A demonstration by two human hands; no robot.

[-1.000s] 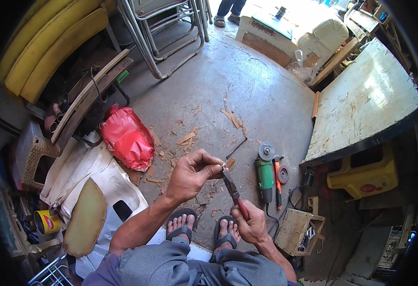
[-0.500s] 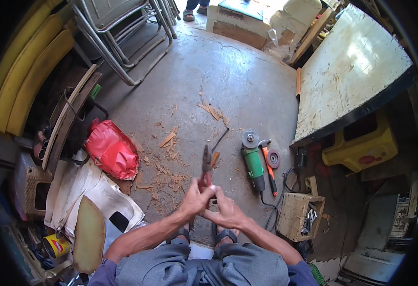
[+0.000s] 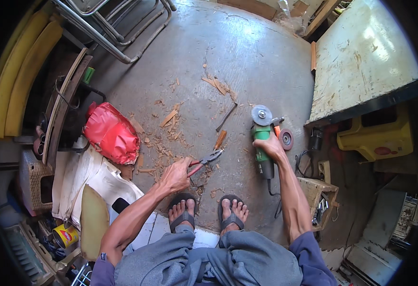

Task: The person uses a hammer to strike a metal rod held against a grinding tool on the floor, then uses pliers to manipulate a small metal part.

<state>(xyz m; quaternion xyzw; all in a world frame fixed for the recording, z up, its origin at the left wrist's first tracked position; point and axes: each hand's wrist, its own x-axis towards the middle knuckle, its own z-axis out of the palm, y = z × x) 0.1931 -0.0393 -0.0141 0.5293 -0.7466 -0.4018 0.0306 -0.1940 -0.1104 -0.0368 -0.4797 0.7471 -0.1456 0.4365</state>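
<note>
My left hand (image 3: 175, 177) is closed around the red handles of a pair of pliers (image 3: 211, 157), whose jaws point right; a tiny bright piece seems to sit at their tip, too small to name. On the right, my right hand (image 3: 269, 144) wraps round the green body of an angle grinder (image 3: 261, 129). Its disc faces up at the far end, and its cord trails from the near end. A hammer (image 3: 277, 121) lies just beyond that hand, its handle mostly hidden. Beside it rests a round abrasive disc (image 3: 286, 138).
Wood shavings (image 3: 170, 117), a dark metal rod (image 3: 226, 117) and a short orange-brown wooden piece (image 3: 221, 139) lie on the floor. A red bag (image 3: 112, 135) is at left, folding chairs (image 3: 123, 52) at far left. A wooden box (image 3: 313, 190) and pale tabletop (image 3: 361, 62) stand at right.
My hands have parted. The right one left the pliers and moved right onto the grinder. The left swung the pliers round to point right, and the view has shifted down.
</note>
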